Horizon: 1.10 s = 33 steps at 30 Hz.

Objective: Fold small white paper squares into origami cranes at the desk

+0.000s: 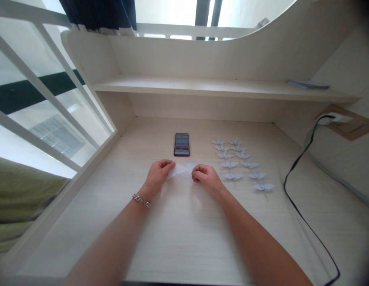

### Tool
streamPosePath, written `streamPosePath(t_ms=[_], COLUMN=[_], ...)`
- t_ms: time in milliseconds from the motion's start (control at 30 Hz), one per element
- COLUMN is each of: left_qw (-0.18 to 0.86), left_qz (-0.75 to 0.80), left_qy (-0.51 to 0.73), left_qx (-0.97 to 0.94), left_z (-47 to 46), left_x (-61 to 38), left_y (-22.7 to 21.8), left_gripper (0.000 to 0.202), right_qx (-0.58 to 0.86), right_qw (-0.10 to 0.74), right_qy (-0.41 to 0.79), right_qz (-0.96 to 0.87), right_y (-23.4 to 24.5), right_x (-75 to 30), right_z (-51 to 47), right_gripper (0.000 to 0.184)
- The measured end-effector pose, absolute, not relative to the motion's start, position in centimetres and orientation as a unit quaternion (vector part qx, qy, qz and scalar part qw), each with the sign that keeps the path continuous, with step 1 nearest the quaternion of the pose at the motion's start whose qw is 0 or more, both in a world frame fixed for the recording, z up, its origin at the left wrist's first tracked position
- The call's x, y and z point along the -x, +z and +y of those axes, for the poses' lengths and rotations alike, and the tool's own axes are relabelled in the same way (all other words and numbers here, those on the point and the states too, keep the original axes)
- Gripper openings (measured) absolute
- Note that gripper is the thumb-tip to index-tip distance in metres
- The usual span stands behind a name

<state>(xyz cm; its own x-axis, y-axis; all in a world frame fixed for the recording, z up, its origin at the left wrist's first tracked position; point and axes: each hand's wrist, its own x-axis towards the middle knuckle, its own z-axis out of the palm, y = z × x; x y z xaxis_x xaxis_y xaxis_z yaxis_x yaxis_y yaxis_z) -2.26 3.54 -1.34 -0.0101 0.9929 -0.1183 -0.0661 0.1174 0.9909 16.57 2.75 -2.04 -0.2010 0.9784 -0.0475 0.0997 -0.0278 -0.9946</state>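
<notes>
A sheet of white paper (180, 170) spans the space between my two hands, just above the pale desk. My left hand (158, 173), with a chain bracelet at the wrist, pinches its left side between thumb and fingers. On the right, my right hand (206, 177) has its fingers curled closed at the paper's other end. The paper looks partly folded, though its exact shape is hard to make out. Two rows of folded white paper cranes (232, 176) stand to the right of my right hand.
A phone (181, 144) lies on the desk (160, 254) beyond the paper. From a wall socket (335, 118) at right, a black cable (294, 202) runs down over the desk. The shelf (184, 88) above bears a flat bluish item (308, 84). White rails (50, 95) border the left side.
</notes>
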Motion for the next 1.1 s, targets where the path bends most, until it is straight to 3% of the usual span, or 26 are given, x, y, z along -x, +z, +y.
streamPosePath(t_ms=[267, 567, 1100], left_qw=[0.571, 0.559, 0.59], left_qz=[0.467, 0.464, 0.457], left_qy=[0.519, 0.444, 0.427], left_qx=[-0.432, -0.524, -0.511], left_z=[3.0, 2.7, 2.5], left_x=[1.2, 1.0, 1.1], left_y=[-1.4, -1.1, -0.7], left_gripper=[0.028, 0.023, 0.023], right_qx=[0.451, 0.475, 0.444], right_qw=[0.492, 0.509, 0.514], right_qy=[0.512, 0.452, 0.556], right_qz=[-0.542, -0.558, -0.479], right_y=[-1.9, -2.0, -1.7], right_x=[-15.8, -16.1, -15.9], right_z=[2.3, 2.6, 2.6], right_gripper=[0.03, 0.027, 0.028])
